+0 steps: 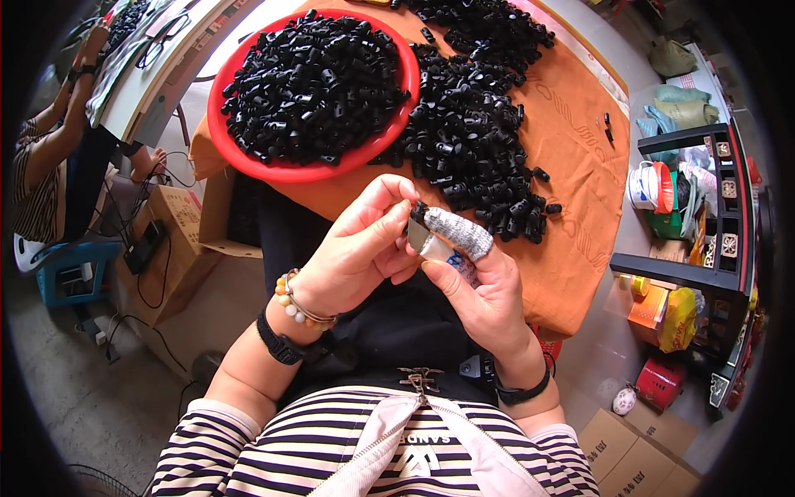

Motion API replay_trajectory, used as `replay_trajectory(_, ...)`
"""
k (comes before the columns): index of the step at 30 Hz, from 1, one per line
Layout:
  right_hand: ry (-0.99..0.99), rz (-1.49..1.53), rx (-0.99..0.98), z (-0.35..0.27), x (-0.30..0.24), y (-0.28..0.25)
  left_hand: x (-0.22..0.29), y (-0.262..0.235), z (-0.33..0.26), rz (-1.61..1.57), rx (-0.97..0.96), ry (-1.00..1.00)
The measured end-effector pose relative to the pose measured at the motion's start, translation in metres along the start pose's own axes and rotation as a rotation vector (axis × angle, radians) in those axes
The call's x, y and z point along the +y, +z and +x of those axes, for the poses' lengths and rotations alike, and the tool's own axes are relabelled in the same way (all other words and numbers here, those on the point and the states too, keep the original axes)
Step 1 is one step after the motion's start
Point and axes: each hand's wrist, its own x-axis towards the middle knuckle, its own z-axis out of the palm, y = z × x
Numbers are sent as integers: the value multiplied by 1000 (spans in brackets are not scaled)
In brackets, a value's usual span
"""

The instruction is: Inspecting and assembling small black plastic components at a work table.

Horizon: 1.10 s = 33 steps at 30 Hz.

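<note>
My left hand [373, 236] pinches a small black plastic part [420, 210] between thumb and fingertips, in front of my chest. My right hand [489, 286] is closed around a short trimming blade [418, 235], whose handle end is wrapped in white. The blade meets or nearly touches the part; exact contact is too small to tell. A grey knitted finger cover [460, 232] sits on my right index finger. Just beyond my hands, a heap of similar black parts [472, 124] lies on the orange tablecloth [571, 207]. To its left stands a red basin [310, 172] full of such parts.
Below the basin is an open cardboard box [217, 207]. A black shelf rack [683, 269] with bags and buckets stands on the right, cartons [638, 451] on the floor below. At the far left, another person [58, 157] sits at a table [157, 74]; cables trail across the floor.
</note>
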Motion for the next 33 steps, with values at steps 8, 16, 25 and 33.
replay_trajectory(8,-17,-67,-42,2,-1,-1,2,-7,-3,-42,-52,-35)
replay_trajectory(16,64,-4,-40,-2,-5,-1,0,-1,-1,-95,-12,-30)
replay_trajectory(25,13,-8,-23,-3,0,2,0,-1,-1,-49,-31,-2)
replay_trajectory(33,19,24,-53,-2,-1,2,-1,-3,-3,-50,-27,-5)
